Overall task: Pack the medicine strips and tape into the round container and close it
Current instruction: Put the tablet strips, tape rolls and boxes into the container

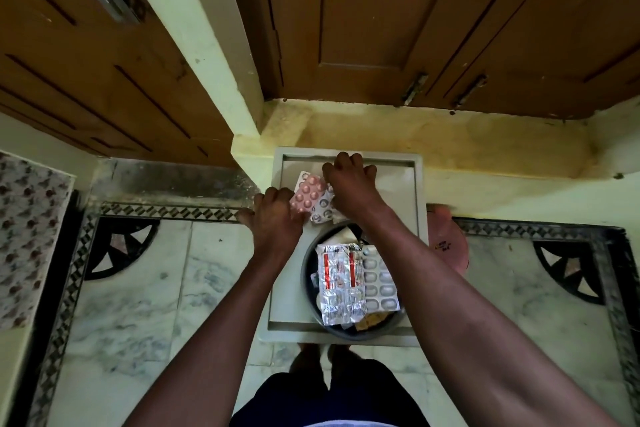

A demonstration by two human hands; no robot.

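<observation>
A dark round container (308, 274) stands on a small grey stool top (420, 184), near its front edge. Inside it lie a silver strip with red print (341, 282) and a silver blister strip with oval tablets (381, 288). My left hand (275, 218) grips a pink blister strip (308, 196) above the container's far rim. My right hand (349, 184) reaches over the far part of the stool, fingers curled down on a pile of strips (322, 210). Whether it grips one is hidden. No tape is visible.
A pinkish round lid (446, 243) lies on the floor to the right of the stool. Wooden cabinet doors (381, 10) and a pale wall step stand right behind the stool. Marble floor (138, 288) spreads left and right. My feet are just below the stool.
</observation>
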